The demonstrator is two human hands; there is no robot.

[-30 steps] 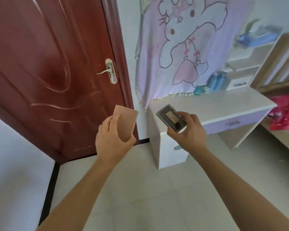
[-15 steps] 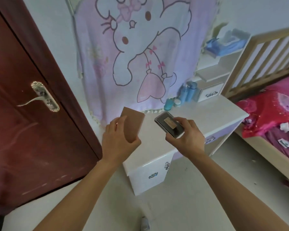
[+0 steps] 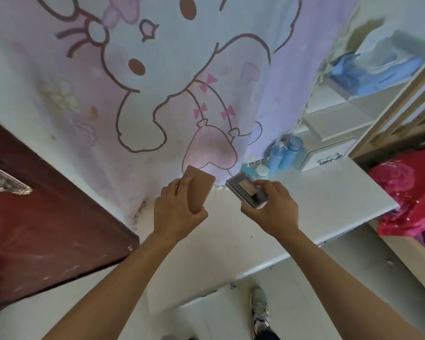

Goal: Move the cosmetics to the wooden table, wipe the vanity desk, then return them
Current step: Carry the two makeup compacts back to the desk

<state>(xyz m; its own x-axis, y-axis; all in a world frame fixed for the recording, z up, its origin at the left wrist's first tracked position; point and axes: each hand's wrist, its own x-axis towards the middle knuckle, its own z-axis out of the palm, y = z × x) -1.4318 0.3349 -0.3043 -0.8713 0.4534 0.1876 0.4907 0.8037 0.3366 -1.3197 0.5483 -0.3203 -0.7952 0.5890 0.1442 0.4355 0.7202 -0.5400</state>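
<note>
Approach is what has changed: a second ago the vanity stood off to one side past the red door (image 3: 47, 229), and now the person is right up against it, both forearms reaching over the white tabletop (image 3: 334, 200). The holds themselves have not altered. The left grip (image 3: 179, 212) is closed round a flat tan case (image 3: 199, 190), thumb under its lower edge and fingers across its face. The right grip (image 3: 270, 212) pinches a dark compact (image 3: 247, 191) with a clear rim, tilted towards the camera. Both items are in the air above the near-left part of the tabletop, touching nothing but the fingers that hold them.

At the back, under the hem of the cartoon cloth (image 3: 157, 82), two blue bottles (image 3: 284, 154) and two small jars (image 3: 255, 170) already stand beside the little drawer unit (image 3: 326, 155). That suggests the return stage, with the wiping probably done and these two pieces among the last to go back. The likely next move is to lower each one flat onto the bare surface ahead, clear of the jars so that none gets knocked
</note>
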